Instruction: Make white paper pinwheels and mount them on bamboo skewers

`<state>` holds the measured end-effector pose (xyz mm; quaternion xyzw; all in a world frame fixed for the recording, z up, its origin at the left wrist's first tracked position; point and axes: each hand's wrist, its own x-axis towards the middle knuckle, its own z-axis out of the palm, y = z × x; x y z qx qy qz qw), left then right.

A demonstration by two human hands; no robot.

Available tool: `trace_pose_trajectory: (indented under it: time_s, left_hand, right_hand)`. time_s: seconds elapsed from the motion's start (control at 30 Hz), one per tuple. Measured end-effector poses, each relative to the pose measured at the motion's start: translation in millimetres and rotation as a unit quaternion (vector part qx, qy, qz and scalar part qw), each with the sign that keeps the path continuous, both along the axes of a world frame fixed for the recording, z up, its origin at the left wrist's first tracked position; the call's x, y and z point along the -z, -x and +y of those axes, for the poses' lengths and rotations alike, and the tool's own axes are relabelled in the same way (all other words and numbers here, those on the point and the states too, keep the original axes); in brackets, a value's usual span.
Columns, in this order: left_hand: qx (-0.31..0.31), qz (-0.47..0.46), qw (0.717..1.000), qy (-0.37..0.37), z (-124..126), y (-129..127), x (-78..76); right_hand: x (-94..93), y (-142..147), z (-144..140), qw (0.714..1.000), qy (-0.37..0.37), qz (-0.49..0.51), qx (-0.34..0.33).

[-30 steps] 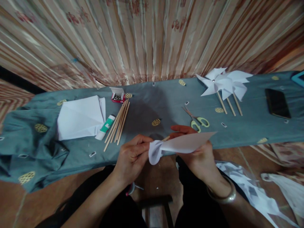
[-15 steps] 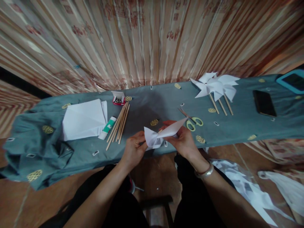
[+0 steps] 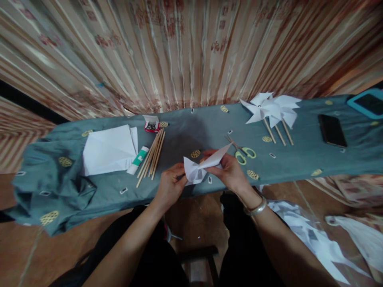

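Between my hands, over the table's front edge, is a white paper pinwheel with curled blades. My left hand pinches its left side between thumb and fingers. My right hand, with a silver bangle at the wrist, grips the right side; some of its fingers are hidden behind the paper. Just beyond the right hand lie scissors with light green handles, blades apart. To the left are a bundle of wooden sticks, a green and white glue stick and a small open red box of shiny metal pieces.
A stack of white paper lies on the left of the cloth-covered table. Finished-looking pinwheels on sticks, a dark phone and a blue-framed device are to the right. A curtain hangs behind; paper scraps lie below right.
The paper's right-hand blade has tilted and shifted slightly left in my right hand. Both hands keep their hold. The view has turned slightly.
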<state>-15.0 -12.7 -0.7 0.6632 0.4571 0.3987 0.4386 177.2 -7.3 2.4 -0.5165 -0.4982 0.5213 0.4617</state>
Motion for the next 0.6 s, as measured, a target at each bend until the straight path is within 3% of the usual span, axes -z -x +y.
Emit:
trace_pose_trajectory:
  time_s: [0.3,0.6]
  left_hand:
    - [0.017,0.001,0.997,0.077,5,10,8.6]
    - [0.064,0.046,0.992,0.103,1,17,14.2]
  right_hand:
    - [-1.9,-22,15,0.999,0.016,0.031,0.014]
    - [-7.8,-50,20,0.997,0.039,0.029,0.055]
